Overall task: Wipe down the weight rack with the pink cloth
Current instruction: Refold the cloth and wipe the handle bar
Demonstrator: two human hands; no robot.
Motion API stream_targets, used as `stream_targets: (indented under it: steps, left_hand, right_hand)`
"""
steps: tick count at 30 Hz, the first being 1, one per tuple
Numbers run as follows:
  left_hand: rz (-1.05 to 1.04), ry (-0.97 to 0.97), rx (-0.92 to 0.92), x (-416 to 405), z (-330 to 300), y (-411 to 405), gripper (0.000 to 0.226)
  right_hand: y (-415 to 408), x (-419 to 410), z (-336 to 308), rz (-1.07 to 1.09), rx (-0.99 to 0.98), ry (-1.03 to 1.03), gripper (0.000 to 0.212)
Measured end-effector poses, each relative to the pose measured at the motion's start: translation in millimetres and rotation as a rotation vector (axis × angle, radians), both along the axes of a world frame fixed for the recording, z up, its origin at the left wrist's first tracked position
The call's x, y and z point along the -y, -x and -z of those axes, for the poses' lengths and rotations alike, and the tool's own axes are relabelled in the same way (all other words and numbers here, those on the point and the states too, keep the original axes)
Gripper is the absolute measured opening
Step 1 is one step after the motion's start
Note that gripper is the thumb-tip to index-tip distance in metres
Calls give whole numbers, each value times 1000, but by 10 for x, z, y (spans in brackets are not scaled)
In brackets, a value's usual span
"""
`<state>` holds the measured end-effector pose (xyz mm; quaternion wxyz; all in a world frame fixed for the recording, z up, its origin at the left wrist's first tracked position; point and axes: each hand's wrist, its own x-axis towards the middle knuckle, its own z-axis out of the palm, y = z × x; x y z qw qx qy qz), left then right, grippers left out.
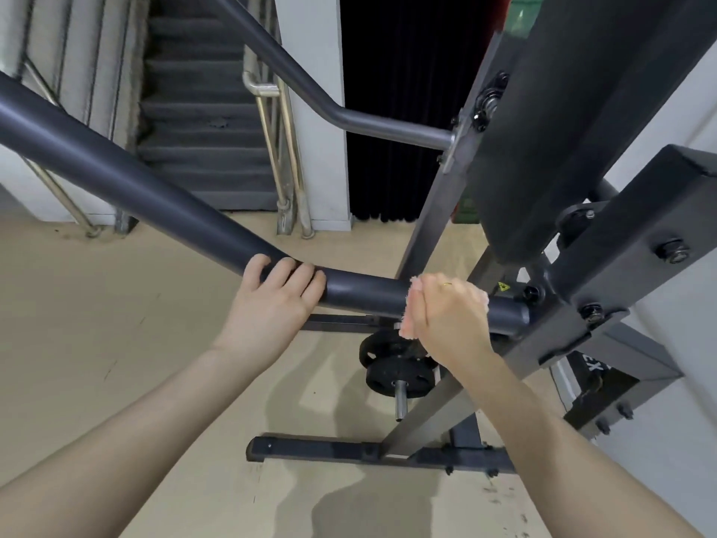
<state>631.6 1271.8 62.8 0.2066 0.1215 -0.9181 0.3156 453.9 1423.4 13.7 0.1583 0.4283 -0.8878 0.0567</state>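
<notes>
Cloth-wise, the pink cloth (411, 324) was pressed on the weight rack (582, 157) bar (163, 203) near its bolted joint, right hand (450, 316) fingers clamped round it, prob to wipe that end. Left hand (277, 297) fingers curled together over the bar w/ no cloth, looked like bracing tbh.

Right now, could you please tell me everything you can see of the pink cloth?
The pale pink fuzzy cloth looks like soft fabric with a frayed, fluffy edge. It is bunched under the right hand, which presses it around the thick dark grey metal bar near the bar's end. Only its edges show, above and below the fingers and past the knuckles; the rest is hidden.
</notes>
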Motion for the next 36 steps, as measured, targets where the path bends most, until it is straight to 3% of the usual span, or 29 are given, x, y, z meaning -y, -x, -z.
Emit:
stream_targets:
  steps: [4,9,11,14,18,20,23,27,32,34,36]
  left_hand:
    - [47,56,31,148,-24,-187,48]
    - [14,215,-106,371,-235,-447,55]
    - [39,255,-156,542,-319,-498,47]
    - [76,314,-171,812,-453,-539,21]
    - [127,265,-193,1003,-512,-561,20]
    - [148,204,-230,1068,-500,-577,24]
    - [188,162,-199,1144,-486,-606,28]
    - [241,137,-203,1198,-444,-601,36]
    - [261,113,-248,1150,-367,-603,32]
    - [245,107,-265,1116,-352,-590,29]
    - [237,102,-268,1089,-345,-584,29]
  right_hand:
    - [-530,592,-79,-154,-18,174,17]
    - [-782,934,-218,-321,142,82,40]
    - [-666,888,-205,-337,206,-16,44]
    - [-713,995,-294,-265,308,6,40]
    - [-1196,1636,-664,-422,638,329,50]
    - [-1264,1767,-748,-429,607,421,51]
    - [-1129,1521,-570,-407,551,279,54]
    - [-1001,1100,-181,-131,130,100,54]
    - [-1294,1453,142,67,-321,507,42]
    - [-1283,1502,240,-16,-356,597,53]
    - [-1159,1313,346,-90,-304,498,57]
